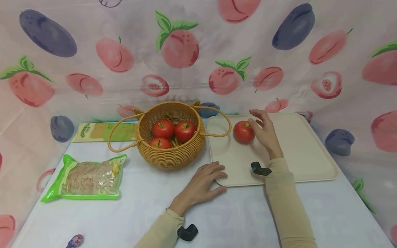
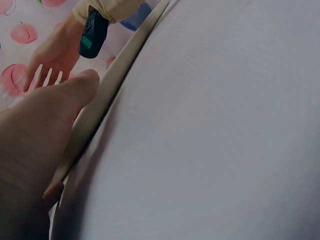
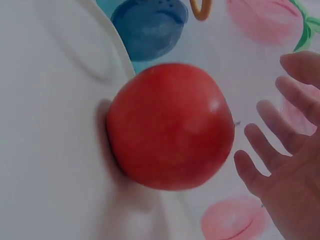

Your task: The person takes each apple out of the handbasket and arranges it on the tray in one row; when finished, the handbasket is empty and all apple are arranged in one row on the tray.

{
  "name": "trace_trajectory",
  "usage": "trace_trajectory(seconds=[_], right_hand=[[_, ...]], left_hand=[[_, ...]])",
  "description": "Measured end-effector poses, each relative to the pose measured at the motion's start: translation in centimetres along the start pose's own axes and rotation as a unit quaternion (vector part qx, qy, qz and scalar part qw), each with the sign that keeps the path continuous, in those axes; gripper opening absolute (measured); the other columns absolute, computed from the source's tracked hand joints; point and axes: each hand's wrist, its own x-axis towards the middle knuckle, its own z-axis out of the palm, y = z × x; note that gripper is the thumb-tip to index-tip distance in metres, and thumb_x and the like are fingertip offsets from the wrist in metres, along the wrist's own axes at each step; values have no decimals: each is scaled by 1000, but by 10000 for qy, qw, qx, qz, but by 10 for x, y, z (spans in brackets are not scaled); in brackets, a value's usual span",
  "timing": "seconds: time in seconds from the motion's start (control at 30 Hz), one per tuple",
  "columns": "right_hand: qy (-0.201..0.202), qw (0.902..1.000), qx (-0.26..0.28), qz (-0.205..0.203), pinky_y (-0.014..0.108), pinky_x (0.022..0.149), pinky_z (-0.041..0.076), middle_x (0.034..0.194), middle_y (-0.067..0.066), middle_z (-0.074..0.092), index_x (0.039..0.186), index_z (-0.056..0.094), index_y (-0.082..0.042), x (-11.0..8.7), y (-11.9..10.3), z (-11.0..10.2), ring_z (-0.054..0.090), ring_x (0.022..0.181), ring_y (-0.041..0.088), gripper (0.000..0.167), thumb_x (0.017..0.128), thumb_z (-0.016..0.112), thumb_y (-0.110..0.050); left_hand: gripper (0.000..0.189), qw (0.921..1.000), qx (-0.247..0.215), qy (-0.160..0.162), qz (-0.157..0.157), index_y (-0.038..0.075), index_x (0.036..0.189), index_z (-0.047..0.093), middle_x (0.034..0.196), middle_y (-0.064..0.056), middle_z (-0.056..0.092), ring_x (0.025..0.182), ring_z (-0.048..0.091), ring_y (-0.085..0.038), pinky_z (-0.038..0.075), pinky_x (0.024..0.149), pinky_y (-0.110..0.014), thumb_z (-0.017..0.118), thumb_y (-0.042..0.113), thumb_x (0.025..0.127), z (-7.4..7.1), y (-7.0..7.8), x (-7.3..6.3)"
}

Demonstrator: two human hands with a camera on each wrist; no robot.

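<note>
A red apple [image 1: 244, 132] sits on the left part of a cream tray [image 1: 297, 148]. Just above and to the right of it is my right hand [image 1: 266, 132], fingers loosely bent. In the right wrist view a gap shows between these fingers [image 3: 270, 125] and the apple [image 3: 170, 127]. My left hand [image 1: 201, 186] lies at the tray's near left corner, its fingers spread over the rim. In the left wrist view the left thumb [image 2: 80, 90] extends beside the tray edge [image 2: 107, 95]; the other fingers are mostly hidden.
Left of the tray stands a wicker basket [image 1: 170, 158] with three red apples [image 1: 162, 129] inside and two raised handles. A green-edged food bag [image 1: 90, 179] and a flat green packet [image 1: 99, 132] lie farther left. A wrapped lollipop [image 1: 75, 240] is near the front edge.
</note>
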Motion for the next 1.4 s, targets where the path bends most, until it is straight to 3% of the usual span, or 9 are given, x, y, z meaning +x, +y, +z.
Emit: trace_trajectory(seconds=[0.3,0.47,0.63,0.77,0.9,0.97,1.13,1.23,1.4], right_hand=[[-181,9993,196,-262,51,109,34,128,24,51,127,48,5,-2,-6,11,45,125,33,37,92,56,-5],[-575,9971,120,-481,33,100,45,125,22,52,127,48,4,-5,-11,15,50,119,36,37,93,56,-5],[-1159,9906,-123,-714,21,93,46,128,21,51,127,48,2,-6,-17,19,53,115,36,36,93,56,-5],[-1514,9840,-239,-910,33,95,49,125,23,51,124,50,4,-2,-24,24,54,116,38,34,92,57,-3],[-1966,9716,-292,-1283,53,97,44,123,26,50,122,50,8,8,-34,32,50,116,38,34,91,58,-1],[-2076,9663,-339,-1483,56,96,44,122,25,51,122,51,7,12,-39,35,51,113,36,33,90,58,1],[-2157,9578,-496,-1835,56,94,45,122,20,52,121,53,3,19,-49,39,51,110,29,32,89,58,3],[-2326,9527,-513,-1885,56,96,43,122,18,52,122,53,2,23,-53,45,48,114,30,32,91,57,1],[-2422,9475,-558,-2012,55,97,42,122,17,53,122,54,-1,31,-48,55,46,118,29,32,91,59,-2]], left_hand=[[19,9996,145,-63,249,25,109,65,130,5,56,135,39,-18,30,113,-43,60,31,91,4,-4,-5],[13,9996,-73,-17,286,24,104,66,127,5,57,133,41,-17,31,114,-35,61,27,92,5,-3,-8],[8,9995,-221,18,217,24,98,65,128,5,57,134,41,-17,33,113,-32,62,25,91,6,0,-10],[6,9994,-299,-23,156,23,96,64,129,5,56,135,39,-17,34,112,-32,62,26,91,6,2,-11],[5,9993,-373,-9,2,23,95,63,129,6,55,136,38,-15,34,112,-32,64,25,90,4,1,-10],[6,9992,-389,5,9,23,94,63,129,6,55,137,37,-15,34,113,-33,65,27,90,3,0,-8],[13,9992,-341,-37,221,22,95,62,123,7,57,130,43,-13,35,111,-29,65,33,89,0,-2,0],[13,9995,-224,21,214,22,93,62,110,10,59,116,50,-8,42,102,-24,67,34,87,0,-3,1],[12,9999,-85,104,-15,23,86,65,87,12,53,94,50,-4,47,82,-19,70,34,84,0,0,0]])
